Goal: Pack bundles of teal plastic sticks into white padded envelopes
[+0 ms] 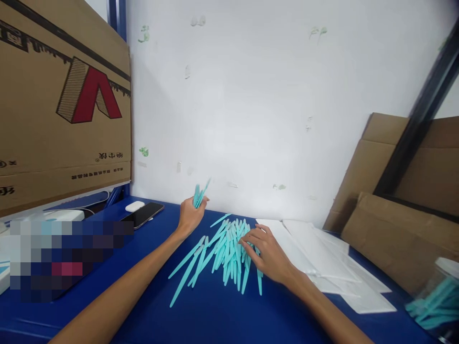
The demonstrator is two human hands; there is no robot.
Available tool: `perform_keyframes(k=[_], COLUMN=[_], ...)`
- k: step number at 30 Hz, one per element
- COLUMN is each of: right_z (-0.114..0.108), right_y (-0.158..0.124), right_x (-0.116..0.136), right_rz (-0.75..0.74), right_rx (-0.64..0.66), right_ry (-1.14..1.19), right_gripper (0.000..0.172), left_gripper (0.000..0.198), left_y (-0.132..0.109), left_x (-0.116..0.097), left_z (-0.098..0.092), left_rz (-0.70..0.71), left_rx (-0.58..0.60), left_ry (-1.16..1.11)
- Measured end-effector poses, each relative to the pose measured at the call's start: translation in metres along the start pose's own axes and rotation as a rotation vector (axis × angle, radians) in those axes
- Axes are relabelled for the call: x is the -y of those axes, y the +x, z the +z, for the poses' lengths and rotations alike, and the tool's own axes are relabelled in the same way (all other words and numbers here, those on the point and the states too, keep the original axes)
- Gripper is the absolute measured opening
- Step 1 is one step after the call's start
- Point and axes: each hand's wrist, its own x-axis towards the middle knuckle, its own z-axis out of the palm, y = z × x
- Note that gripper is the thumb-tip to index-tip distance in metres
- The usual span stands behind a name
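My left hand (pixel 191 215) is raised over the back of the table, its fingers closed around a small bunch of turquoise eyebrow razors (pixel 198 197). One of them sticks out past the others, blurred by motion. Below and to the right lies a loose pile of the same slim razors (pixel 229 253), with pale covers at their far ends and tapered handles towards me. A few lie fanned out at the pile's left side. My right hand (pixel 267 251) rests over the right edge of the pile, fingers apart, thumb and forefinger tips at the razors.
White flat sleeves (pixel 319 253) lie overlapped on the right. A clear tub (pixel 439 296) of turquoise razors stands at the right front. A phone (pixel 143 215) and a white case (pixel 135 206) lie at left, below a large carton (pixel 64 105). Cardboard (pixel 398 239) leans at right.
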Motion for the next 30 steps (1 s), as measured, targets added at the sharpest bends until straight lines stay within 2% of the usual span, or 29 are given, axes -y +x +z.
perform_keyframes(k=[2,4,9,13,15,19,20,25,28,30], right_z=[0.0,0.001,0.002,0.001,0.001,0.002,0.002,0.002,0.002,0.002], right_y=[0.0,-0.001,-0.001,0.0,0.0,-0.001,-0.001,0.0,0.0,0.0], right_x=[0.001,0.001,0.001,0.001,0.0,0.0,0.001,0.003,0.003,0.004], right_rz=[-0.01,-0.018,-0.014,-0.006,-0.001,-0.002,-0.006,-0.013,-0.014,-0.012], right_rx=[-0.005,-0.005,0.008,0.007,0.004,0.006,0.007,0.0,0.001,0.005], right_ry=[-0.009,-0.008,-0.003,0.009,0.024,0.04,0.037,-0.022,-0.016,0.0], right_gripper=[0.023,0.023,0.023,0.024,0.024,0.024,0.024,0.024,0.024,0.024], left_gripper=[0.039,0.041,0.04,0.042,0.042,0.037,0.037,0.04,0.042,0.044], left_y=[0.0,-0.001,-0.005,-0.004,-0.003,-0.005,-0.006,-0.011,-0.01,-0.008], left_x=[0.002,0.008,0.031,0.032,0.026,0.018,0.02,0.037,0.04,0.033], left_z=[0.0,0.001,0.012,0.016,0.013,0.007,0.007,0.017,0.02,0.019], left_rz=[-0.009,-0.039,-0.205,-0.242,-0.203,-0.024,-0.028,-0.285,-0.328,-0.363], left_rx=[-0.115,-0.178,-0.074,-0.03,-0.038,-0.113,-0.108,0.035,0.093,0.151], left_ry=[-0.034,-0.055,-0.15,-0.207,-0.205,-0.058,-0.026,-0.025,-0.077,-0.122])
